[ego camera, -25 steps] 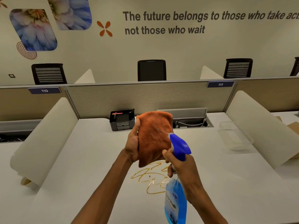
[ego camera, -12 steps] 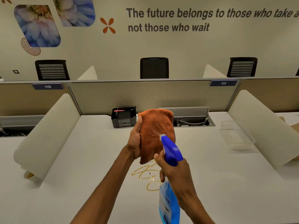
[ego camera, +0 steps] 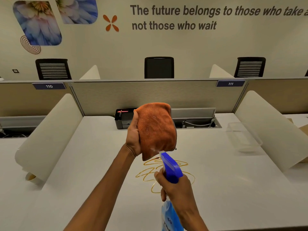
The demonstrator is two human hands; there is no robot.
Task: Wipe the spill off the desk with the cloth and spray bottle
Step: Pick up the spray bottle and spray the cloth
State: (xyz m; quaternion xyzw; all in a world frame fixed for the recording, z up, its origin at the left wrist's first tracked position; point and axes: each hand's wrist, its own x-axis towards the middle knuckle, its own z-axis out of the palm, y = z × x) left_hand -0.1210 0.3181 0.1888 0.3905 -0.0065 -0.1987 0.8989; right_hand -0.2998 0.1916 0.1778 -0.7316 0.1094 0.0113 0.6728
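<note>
My left hand (ego camera: pixel 133 135) holds a folded orange cloth (ego camera: pixel 156 129) upright above the white desk (ego camera: pixel 233 189). My right hand (ego camera: pixel 175 187) grips the neck of a blue spray bottle (ego camera: pixel 171 167), its nozzle pointing up at the cloth's lower edge, almost touching it. White specks of spray show on the cloth. A thin amber squiggle of spill (ego camera: pixel 150 174) lies on the desk under both hands, partly hidden by the bottle and my right hand.
A black organiser box (ego camera: pixel 122 119) stands at the back beside an open cable tray (ego camera: pixel 198 124). A clear plastic container (ego camera: pixel 243 137) sits at the right. Curved white dividers (ego camera: pixel 46 135) flank the desk on both sides. Chairs stand beyond the partition.
The spray bottle has dropped lower and slightly away from the cloth, uncovering more of the spill. The cloth stays held up in my left hand.
</note>
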